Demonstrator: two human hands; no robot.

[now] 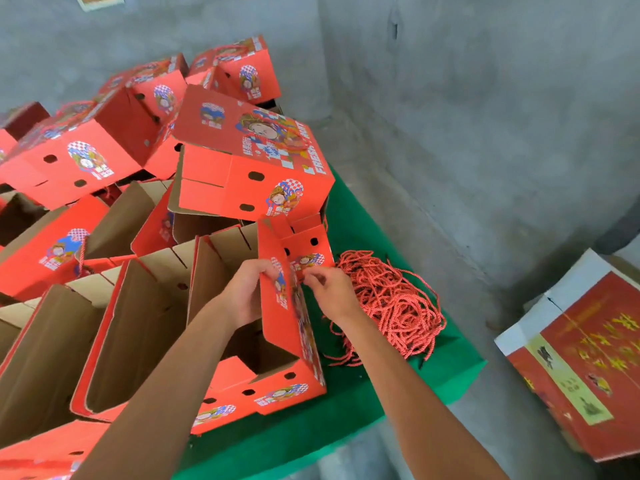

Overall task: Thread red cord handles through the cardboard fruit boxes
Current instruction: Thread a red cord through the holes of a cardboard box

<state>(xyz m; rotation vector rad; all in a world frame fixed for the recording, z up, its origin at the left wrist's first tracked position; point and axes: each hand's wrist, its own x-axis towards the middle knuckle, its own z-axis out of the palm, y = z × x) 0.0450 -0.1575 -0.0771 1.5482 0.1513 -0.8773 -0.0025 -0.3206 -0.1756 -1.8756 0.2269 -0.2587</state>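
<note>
An open red cardboard fruit box [277,386] lies on its side on the green table [398,386], its brown inside facing me. My left hand [247,292] grips the upper edge of the box's right wall from inside. My right hand [330,294] is on the outside of that wall, its fingertips pinched at the printed face; I cannot tell whether a cord end is between them. A tangled pile of red cords [391,303] lies on the table just right of my right hand.
Several more open red boxes [138,327] stand in a row to the left. Folded boxes [249,168] are piled behind them. A large red and white carton [581,355] sits on the floor at right. Grey concrete walls [485,98] close in behind.
</note>
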